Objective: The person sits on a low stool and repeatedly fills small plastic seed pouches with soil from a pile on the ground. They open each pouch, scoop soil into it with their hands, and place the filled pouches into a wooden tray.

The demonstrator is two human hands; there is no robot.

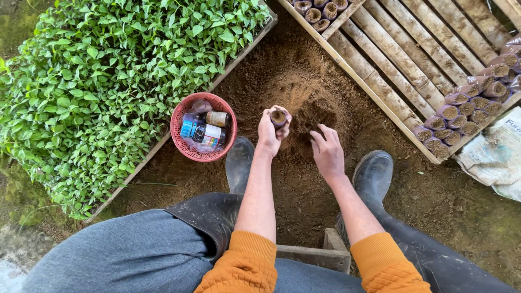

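Left hand [269,133] wraps a small soil-filled bag [278,117] upright above the soil pile [304,103]; right hand [327,152] open, fingers spread on the soil; best keep the bag mouth level; scoop loose soil, tamp lightly.

Soft, even daylight from overhead, no hard shadows or glare; focus is sharp throughout, with slight wide-angle bending at the edges.

Red basket [179,142] holding bottles [204,130] sits beside seedling bed [97,81]; slatted wooden frame [401,59] carries filled soil bags [467,108]; white sack [496,157] far right; black rubber boots [373,173].
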